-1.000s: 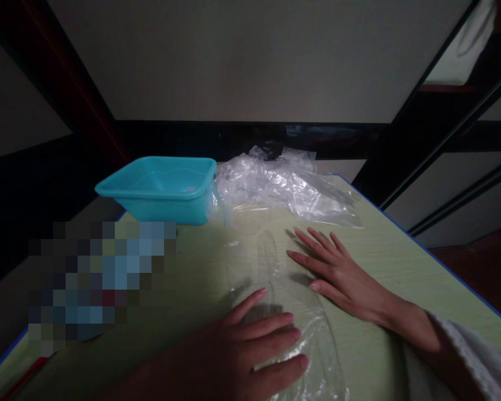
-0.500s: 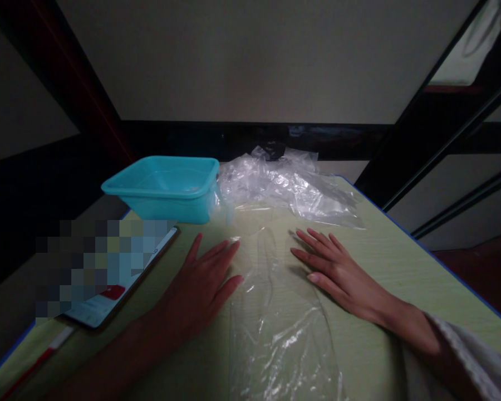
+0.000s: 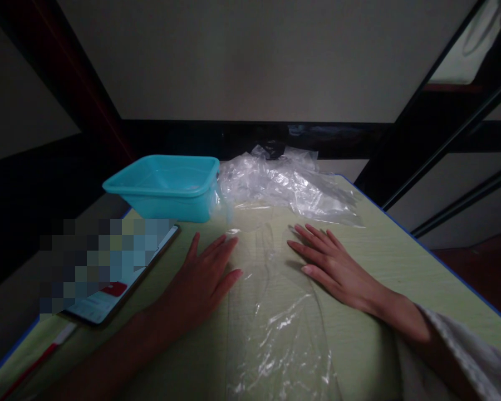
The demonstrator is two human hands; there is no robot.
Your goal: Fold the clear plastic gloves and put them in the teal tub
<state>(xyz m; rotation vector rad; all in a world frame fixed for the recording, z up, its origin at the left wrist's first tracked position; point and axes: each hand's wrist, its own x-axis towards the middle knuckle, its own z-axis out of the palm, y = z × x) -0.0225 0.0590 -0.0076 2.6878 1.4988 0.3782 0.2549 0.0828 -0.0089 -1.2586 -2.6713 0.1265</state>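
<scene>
A clear plastic bag (image 3: pixel 275 328) lies spread over the table in front of me, its lower end running out of view. At its left edge, my left hand (image 3: pixel 204 273) rests with fingers stretched out and thumb apart. My right hand (image 3: pixel 332 264) is on the opposite edge, fingers spread, fingertips at the bag's upper right part. Neither hand grips anything. Beyond the fingertips sits a heap of crumpled clear plastic bags (image 3: pixel 271 181).
A turquoise plastic basin (image 3: pixel 167 203) stands at the back left, against the heap. On the left lies a phone (image 3: pixel 96 306), partly blurred out, with a red and white cable (image 3: pixel 54 345) beside it. The pale green table (image 3: pixel 376 239) has a blue edge. A wall panel rises behind.
My right hand has shifted slightly up and left, and the bag's right side has moved a little inward. My left hand has barely moved.
</scene>
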